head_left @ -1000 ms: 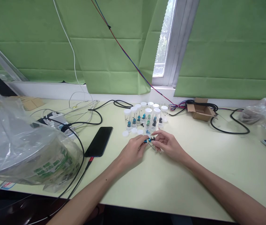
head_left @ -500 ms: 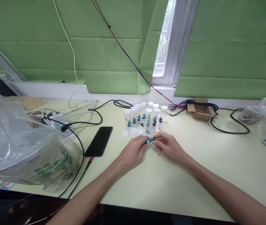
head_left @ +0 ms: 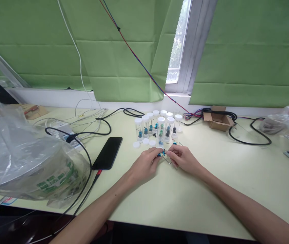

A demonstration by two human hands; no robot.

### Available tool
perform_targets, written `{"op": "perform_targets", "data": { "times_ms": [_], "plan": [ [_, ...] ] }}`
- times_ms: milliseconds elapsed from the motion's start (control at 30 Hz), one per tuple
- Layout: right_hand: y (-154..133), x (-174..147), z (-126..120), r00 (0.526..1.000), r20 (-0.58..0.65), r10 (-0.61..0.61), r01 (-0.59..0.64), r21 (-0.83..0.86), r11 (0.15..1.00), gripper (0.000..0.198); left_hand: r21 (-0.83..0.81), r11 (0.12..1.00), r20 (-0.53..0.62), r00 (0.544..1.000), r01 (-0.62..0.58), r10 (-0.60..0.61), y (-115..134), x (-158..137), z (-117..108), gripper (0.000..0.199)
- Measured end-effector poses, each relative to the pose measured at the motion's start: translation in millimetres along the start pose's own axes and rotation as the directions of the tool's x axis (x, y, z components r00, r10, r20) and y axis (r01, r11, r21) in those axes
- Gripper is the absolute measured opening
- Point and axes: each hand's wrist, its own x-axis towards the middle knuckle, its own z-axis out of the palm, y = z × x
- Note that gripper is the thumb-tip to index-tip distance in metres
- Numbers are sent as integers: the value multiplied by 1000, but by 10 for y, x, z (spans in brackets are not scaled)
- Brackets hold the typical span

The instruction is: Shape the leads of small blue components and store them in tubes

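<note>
Between the fingertips of my left hand is a small shiny blue part with a dark bit on top. My right hand is closed in a pinch at the right end of that part; what its fingertips hold is too small to make out. Below the fingertips, a thin metal rod slants down to the right. Just behind the hands stand several clear tubes with white caps, holding blue, green or dark pieces with thin stems. Another small blue piece lies behind my right fingers.
White caps lie left of the tubes. A black phone with cables near it lies to the left, beside a large plastic-wrapped bundle. Behind, to the right, stand a small open cardboard box and black cable.
My right fingers have shifted slightly and curled in, covering most of the dark piece seen between the hands. The blue piece behind them now shows. My left hand has stayed nearly still.
</note>
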Motion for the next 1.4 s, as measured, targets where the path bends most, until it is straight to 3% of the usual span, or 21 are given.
{"op": "perform_targets", "data": {
  "times_ms": [367, 500, 633, 967, 1400],
  "plan": [
    [4, 2, 13, 999, -32, -9, 8, -35, 999, 36, -13, 1000, -26, 1000, 3, -4, 6, 6, -10, 22],
    [2, 7, 8, 999, -31, -30, 32, 35, 999, 23, -25, 1000, -70, 998, -2, 0, -7, 9, -15, 20],
    [13, 17, 2, 996, -37, -77, 81, 112, 990, 28, -6, 1000, -103, 995, -15, 15, -23, 9, -7, 20],
    [32, -4, 5, 997, -39, -70, 72, 49, 996, 20, 7, 1000, -45, 999, -11, 11, -28, 7, 6, 23],
    [-14, -10, 8, 999, -37, -15, 15, 5, 1000, 29, 22, 1000, -13, 1000, -9, 9, -27, -1, 12, 24]
  ]
}}
